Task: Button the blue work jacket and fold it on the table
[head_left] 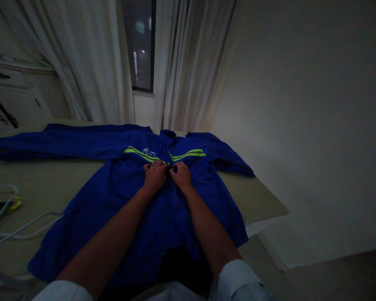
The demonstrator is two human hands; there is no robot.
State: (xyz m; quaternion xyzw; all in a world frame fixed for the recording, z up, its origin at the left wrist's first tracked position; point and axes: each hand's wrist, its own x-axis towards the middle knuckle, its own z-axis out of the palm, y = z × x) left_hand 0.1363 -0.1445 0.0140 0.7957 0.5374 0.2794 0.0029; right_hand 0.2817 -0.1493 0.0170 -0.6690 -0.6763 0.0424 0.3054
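We see a blue work jacket spread flat, front side up, on a pale table. Its collar points away from the person and its hem hangs a little over the near edge. One sleeve lies stretched out far to the left, and the other sleeve is bent near the right corner of the table.

The left hand and the right hand rest side by side, almost touching, on the chest of the jacket, just below the yellow-green stripes. Both hands are narrow, with fingers curled in. They seem to pinch the two edges of the front opening, though the light is dim and we cannot see the fingertips clearly.

We judge the cloth to be soft and light but rather thick, like workwear cotton. It will fold and wrinkle easily, and it will slide a little on the smooth table, so it is not fragile. The doubled front edge, the collar and the shoulder seams are the firmest places to take hold, because a single layer there does not slip away from the fingers.

A white cable lies in loops on the table at the left. Behind the table hang light curtains around a dark window.
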